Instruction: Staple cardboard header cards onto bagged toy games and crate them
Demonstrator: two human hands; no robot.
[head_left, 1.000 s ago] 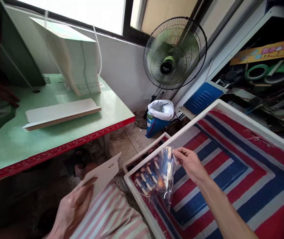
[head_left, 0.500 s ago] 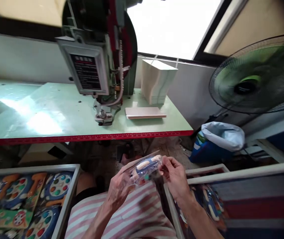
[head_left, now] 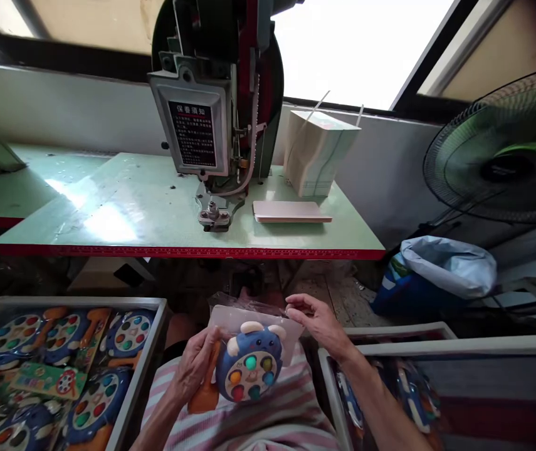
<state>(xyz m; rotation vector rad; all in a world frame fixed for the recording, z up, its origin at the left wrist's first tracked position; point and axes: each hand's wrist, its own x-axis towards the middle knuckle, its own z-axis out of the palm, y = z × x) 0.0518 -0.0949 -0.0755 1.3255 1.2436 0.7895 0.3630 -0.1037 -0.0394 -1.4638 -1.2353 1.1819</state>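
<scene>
At lower centre of the frame, the left hand (head_left: 195, 369) is closed on the left edge of a bagged toy phone (head_left: 249, 368), a blue, animal-faced toy with a dial of coloured buttons and an orange handset, held above the lap. The right hand (head_left: 318, 322) pinches the upper right corner of the pale backing card (head_left: 230, 317) behind the toy, together with the clear plastic bag mouth, thumb and forefinger closed on that edge. Judged from this arrangement, the toy and the card are already together in the bag; the top edge appears unfastened, and it sits well short of the machine head (head_left: 214, 216) at centre frame on the green table (head_left: 121, 207). At lower left, a tray (head_left: 148, 351) holds several toy phones of the same kind, bagged, apparently with printed cards; whether they are finished pieces cannot be told. At lower right, a white-rimmed bin (head_left: 390, 347) contains more bagged toys, partly visible. Spare cards lie in a flat stack (head_left: 291, 211) right of the machine head, with a tall bundle (head_left: 317, 153) behind it. Legible writing: the black plate (head_left: 195, 133) on the machine carries Chinese text, with a heading that appears to read 保養須知; the smaller lines are too fine to read. No brand name is legible on the toy or on the fan (head_left: 503, 156) at upper right.
</scene>
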